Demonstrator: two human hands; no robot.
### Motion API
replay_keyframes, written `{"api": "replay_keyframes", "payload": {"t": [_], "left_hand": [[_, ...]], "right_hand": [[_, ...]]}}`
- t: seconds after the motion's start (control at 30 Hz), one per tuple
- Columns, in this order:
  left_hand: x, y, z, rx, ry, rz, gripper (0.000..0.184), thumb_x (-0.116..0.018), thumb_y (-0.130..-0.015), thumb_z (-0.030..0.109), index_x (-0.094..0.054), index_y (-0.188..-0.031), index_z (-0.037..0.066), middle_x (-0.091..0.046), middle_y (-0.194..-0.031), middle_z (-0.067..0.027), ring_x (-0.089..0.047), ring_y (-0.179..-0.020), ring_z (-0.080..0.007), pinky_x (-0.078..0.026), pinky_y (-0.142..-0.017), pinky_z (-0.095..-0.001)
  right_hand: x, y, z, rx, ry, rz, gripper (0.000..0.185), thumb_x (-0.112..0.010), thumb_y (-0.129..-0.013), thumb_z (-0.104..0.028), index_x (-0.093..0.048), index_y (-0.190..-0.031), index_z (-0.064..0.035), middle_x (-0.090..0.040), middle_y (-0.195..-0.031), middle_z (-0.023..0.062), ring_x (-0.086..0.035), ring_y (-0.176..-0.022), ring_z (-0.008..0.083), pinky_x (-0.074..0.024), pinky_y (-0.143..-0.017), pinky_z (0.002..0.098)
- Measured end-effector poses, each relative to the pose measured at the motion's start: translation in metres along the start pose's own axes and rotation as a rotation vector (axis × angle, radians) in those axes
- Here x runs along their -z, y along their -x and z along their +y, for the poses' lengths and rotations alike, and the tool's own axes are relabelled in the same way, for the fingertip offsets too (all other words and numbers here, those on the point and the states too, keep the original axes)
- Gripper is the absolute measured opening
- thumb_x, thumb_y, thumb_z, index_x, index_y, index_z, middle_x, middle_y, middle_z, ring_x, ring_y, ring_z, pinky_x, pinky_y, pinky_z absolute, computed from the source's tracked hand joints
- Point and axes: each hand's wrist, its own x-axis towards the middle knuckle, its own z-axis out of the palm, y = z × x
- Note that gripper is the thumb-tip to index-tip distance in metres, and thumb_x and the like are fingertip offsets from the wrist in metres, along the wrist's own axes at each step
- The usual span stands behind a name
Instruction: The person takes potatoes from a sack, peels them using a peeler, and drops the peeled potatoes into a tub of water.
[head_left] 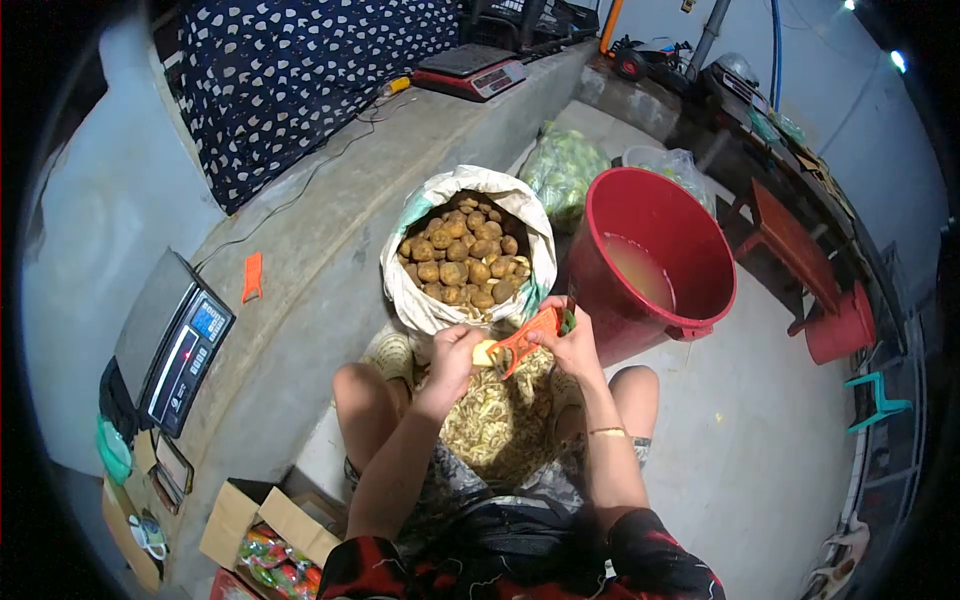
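My left hand (pixel 453 362) is closed around a peeled yellow potato (pixel 484 353), most of it hidden by the fingers. An orange peeler (pixel 527 338) is gripped in my right hand (pixel 571 345), its blade end beside the potato. Just ahead of both hands stands a white sack (pixel 543 235) with its rim rolled down, full of unpeeled brown potatoes (pixel 455 243). Below the hands, between my legs, lies a heap of potato peelings (pixel 490 430).
A red bucket (pixel 705 235) holding cloudy liquid stands to the right of the sack. Behind are a plastic bag of green produce (pixel 565 165) and a red scale (pixel 470 72) on the ledge. At left are another scale (pixel 185 350), a second orange peeler (pixel 252 277) and an open carton (pixel 228 525).
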Motion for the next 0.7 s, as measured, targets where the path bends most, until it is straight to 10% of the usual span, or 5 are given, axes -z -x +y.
{"api": "replay_keyframes", "payload": {"t": [0.33,0.43,0.7], "left_hand": [[-0.003,0.003,-0.012,-0.357,-0.361,0.025,0.011,-0.065,-0.080,0.004,-0.068,-0.074,-0.004,-0.064,-0.066,-0.0060,-0.058,-0.056,-0.0112,-0.047,-0.053,-0.0261],[-0.008,0.009,0.008,0.151,0.186,-0.042,0.009,-0.060,-0.084,0.005,-0.062,-0.077,-0.001,-0.059,-0.064,-0.0069,-0.050,-0.044,-0.0125,-0.036,-0.037,-0.0245],[-0.007,0.006,-0.002,0.456,0.477,-0.080,0.011,-0.051,-0.091,0.012,-0.055,-0.088,0.003,-0.054,-0.063,-0.0084,-0.034,-0.034,-0.0116,-0.028,-0.032,-0.0249]], "right_hand": [[0.010,-0.007,-0.007,0.031,0.144,0.144,0.036,-0.081,-0.073,-0.004,-0.057,-0.099,-0.0023,-0.062,-0.089,0.0027,-0.058,-0.081,0.0102,-0.0488,-0.074,0.0263],[0.014,-0.007,-0.014,-0.017,-0.027,0.063,0.039,-0.082,-0.071,-0.004,-0.056,-0.100,-0.0020,-0.062,-0.088,0.0029,-0.058,-0.080,0.0100,-0.0490,-0.073,0.0262],[0.007,-0.002,-0.021,0.041,0.017,0.080,0.039,-0.085,-0.069,-0.007,-0.058,-0.098,-0.0022,-0.060,-0.089,0.0017,-0.058,-0.083,0.0109,-0.0474,-0.076,0.0264]]}}
